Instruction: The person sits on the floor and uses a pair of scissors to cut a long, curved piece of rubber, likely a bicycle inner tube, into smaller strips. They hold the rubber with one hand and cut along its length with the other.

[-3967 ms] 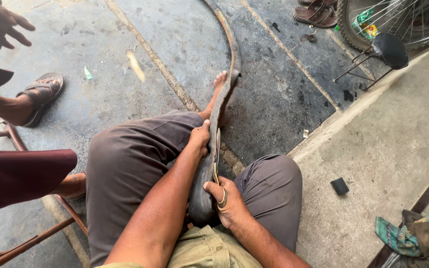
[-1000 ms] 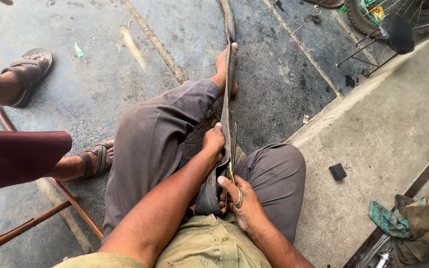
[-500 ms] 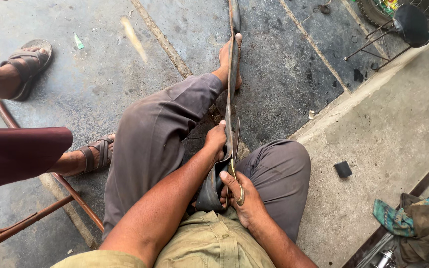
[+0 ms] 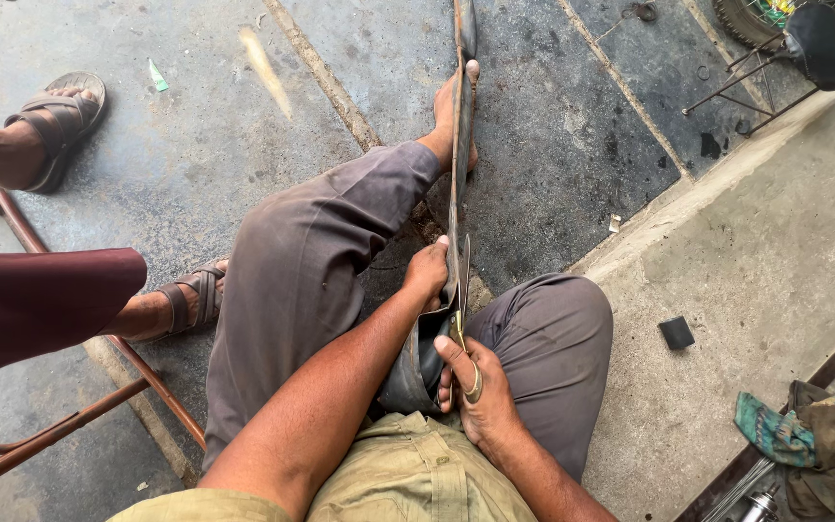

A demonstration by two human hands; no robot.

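Left hand (image 4: pixel 427 273) clamped around black rubber strip (image 4: pixel 457 164), stretched taut from lap to bare foot (image 4: pixel 451 111) ahead. Right hand (image 4: pixel 475 391), just behind left, fingers closed through scissors (image 4: pixel 464 333), blades at strip. Small black block (image 4: pixel 676 333) on floor, right of hands.

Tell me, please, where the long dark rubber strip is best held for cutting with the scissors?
Grip the long dark rubber strip from its left side, just ahead of the scissors, as the left hand does: it stands on edge, stretched towards the foot.
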